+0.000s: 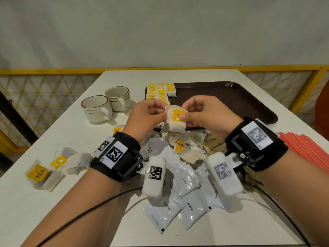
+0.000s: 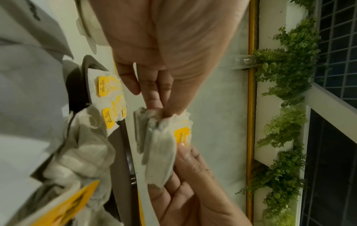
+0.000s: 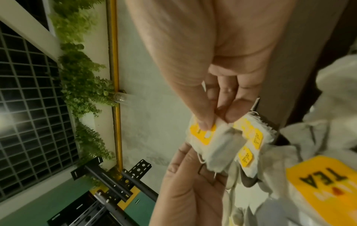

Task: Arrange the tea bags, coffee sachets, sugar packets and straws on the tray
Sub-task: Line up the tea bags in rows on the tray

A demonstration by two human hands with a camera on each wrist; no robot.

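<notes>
Both hands hold one small stack of tea bags [image 1: 176, 122] with a yellow tag above the near edge of the dark brown tray [image 1: 231, 98]. My left hand [image 1: 160, 111] pinches its left side; in the left wrist view the fingers [image 2: 154, 97] close on the stack [image 2: 158, 146]. My right hand [image 1: 185, 115] pinches the right side, and in the right wrist view its thumb [image 3: 204, 122] presses the tag. More tea bags [image 1: 160, 91] lie in rows at the tray's far left corner. Loose tea bags [image 1: 185, 145], coffee sachets [image 1: 185, 198] and brown sugar packets [image 1: 213, 145] lie below my wrists.
Two white cups [image 1: 97, 108] stand left of the tray. Several more tea bags [image 1: 53, 168] lie near the table's left edge. Red straws [image 1: 306, 148] lie in a bundle at the right edge. A yellow railing runs behind the table.
</notes>
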